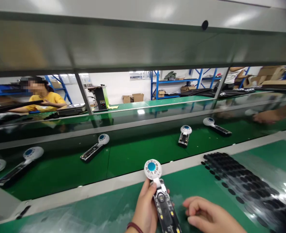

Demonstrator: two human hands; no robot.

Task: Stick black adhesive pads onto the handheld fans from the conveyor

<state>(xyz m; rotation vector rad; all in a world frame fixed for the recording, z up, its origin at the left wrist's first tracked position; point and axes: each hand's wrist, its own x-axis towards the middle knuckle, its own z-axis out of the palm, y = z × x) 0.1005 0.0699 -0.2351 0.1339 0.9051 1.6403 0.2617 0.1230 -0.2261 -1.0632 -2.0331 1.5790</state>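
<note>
Gadget (pixel 165 207) and left hand (pixel 143 204) met at the bottom middle of the frame, where your thumb lay across the top of the clear handle and your fingers were clamped around it from behind. Its round white head (pixel 153 169), blue at the centre, pointed up and slightly left, while the handle ran down to the bottom edge. Your right hand (pixel 207 213) was just beside it on the right, apart from it, the fingers loosely curled and the thumb a little away from them. Beneath your hands was a green worktop (pixel 186 181), with rows of black discs (pixel 242 178) on it at the lower right. Across the middle of the frame you had a dark green belt (pixel 143 145) with more gadgets (pixel 103 139) spaced along it. Another person's hand (pixel 266 117) was over the belt at the right edge, and a person in yellow (pixel 49 98) was at the upper left.
</note>
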